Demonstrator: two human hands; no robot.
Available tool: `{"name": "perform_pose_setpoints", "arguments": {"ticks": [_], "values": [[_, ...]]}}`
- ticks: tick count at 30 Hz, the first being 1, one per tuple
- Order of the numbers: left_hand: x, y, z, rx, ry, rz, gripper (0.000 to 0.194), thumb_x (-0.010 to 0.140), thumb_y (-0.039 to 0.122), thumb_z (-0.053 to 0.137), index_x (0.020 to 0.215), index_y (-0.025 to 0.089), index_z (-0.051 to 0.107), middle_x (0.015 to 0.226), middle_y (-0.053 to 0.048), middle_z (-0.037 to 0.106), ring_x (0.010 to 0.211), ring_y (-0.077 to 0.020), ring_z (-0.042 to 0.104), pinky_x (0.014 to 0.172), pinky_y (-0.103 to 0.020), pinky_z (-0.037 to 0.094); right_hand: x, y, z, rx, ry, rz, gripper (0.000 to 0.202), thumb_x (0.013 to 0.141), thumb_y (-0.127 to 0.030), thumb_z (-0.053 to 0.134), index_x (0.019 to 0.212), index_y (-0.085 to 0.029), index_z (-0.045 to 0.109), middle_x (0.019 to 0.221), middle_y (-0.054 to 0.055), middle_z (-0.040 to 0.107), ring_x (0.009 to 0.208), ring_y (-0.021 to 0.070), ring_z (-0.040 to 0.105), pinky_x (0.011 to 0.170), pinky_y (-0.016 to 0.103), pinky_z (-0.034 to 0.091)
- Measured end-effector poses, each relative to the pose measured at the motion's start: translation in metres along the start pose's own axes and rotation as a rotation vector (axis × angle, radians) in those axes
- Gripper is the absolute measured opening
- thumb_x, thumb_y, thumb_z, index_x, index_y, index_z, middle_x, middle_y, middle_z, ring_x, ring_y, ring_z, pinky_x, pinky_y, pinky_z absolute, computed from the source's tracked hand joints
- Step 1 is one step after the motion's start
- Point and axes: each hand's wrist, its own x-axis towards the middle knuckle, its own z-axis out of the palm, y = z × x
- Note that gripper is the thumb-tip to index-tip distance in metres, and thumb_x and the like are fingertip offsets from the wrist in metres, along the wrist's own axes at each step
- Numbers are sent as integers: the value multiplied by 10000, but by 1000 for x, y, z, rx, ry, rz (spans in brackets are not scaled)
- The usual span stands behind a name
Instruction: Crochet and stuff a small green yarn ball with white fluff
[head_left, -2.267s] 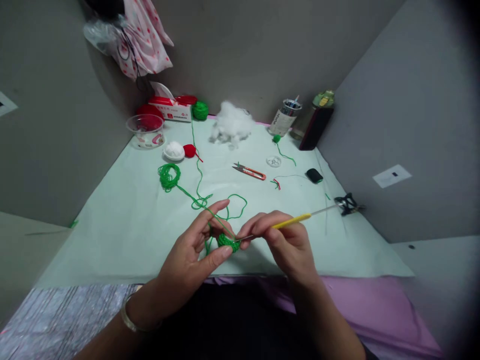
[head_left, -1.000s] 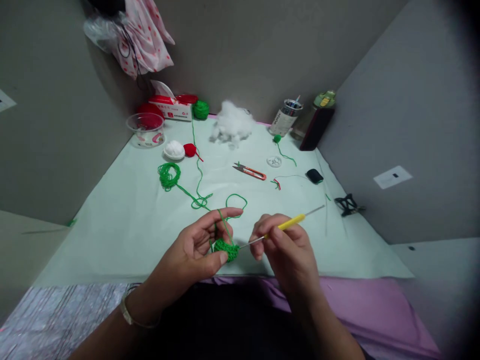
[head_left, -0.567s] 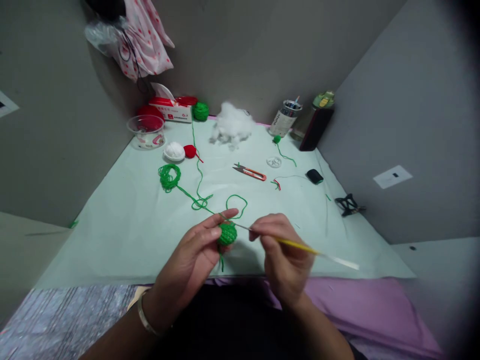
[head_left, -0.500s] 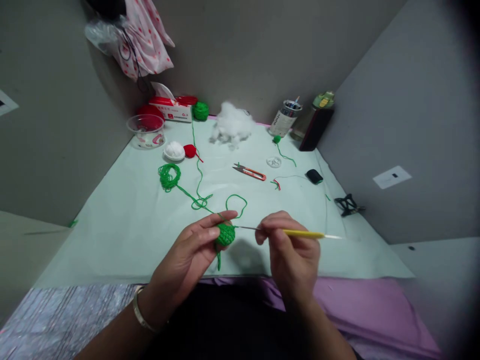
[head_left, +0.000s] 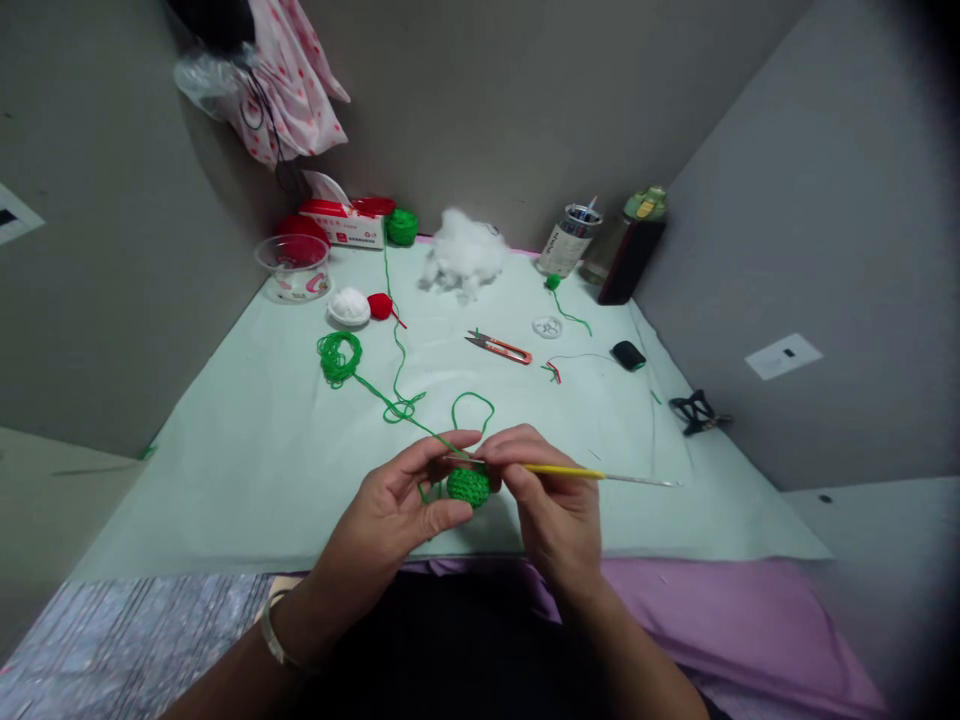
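- Both forearms angle inward from the near edge of the table (head_left: 247, 500), bringing the hands close together.
- The left hand (head_left: 386, 505), half curled, has its thumb below and forefinger stretched above, with the green crocheted piece (head_left: 469, 488) pinched at its fingertips, between the hands.
- The right hand (head_left: 555, 510) is closed in a pencil-like grip on the yellow-handled hook (head_left: 564, 470), its shaft lying across the piece's top edge.
- Green yarn (head_left: 420, 425) crosses the left forefinger.
- Beyond the hands lie orange snips (head_left: 501, 348); farther, white stuffing (head_left: 466, 250).
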Motion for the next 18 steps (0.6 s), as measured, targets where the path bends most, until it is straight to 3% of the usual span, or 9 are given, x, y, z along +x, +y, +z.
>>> {"name": "perform_pose_setpoints", "arguments": {"ticks": [6, 8, 18], "values": [[-3, 11, -2, 80, 7, -40, 434, 852, 236, 822, 1276, 311, 764, 1173, -56, 703, 953, -199, 714, 879, -322, 602, 4, 0, 0, 259, 33, 217, 160, 942, -352, 727, 908, -203, 775, 800, 34, 729, 577, 112, 597, 498, 231, 496], [-3, 12, -3, 120, 12, -24, 420, 846, 228, 824, 1253, 321, 777, 1167, -48, 677, 968, -202, 712, 880, -321, 608, 6, -1, 1, 305, 38, 269, 195, 926, -373, 743, 870, -186, 747, 792, 37, 732, 556, 111, 610, 479, 226, 508], [-3, 14, -7, 227, -12, 70, 382, 859, 184, 800, 1187, 381, 803, 1100, -20, 665, 976, -152, 682, 856, -214, 566, 12, -6, -7, 310, -95, 231, 206, 1004, -356, 639, 913, -181, 697, 815, 58, 770, 606, 138, 679, 530, 257, 577]]}}
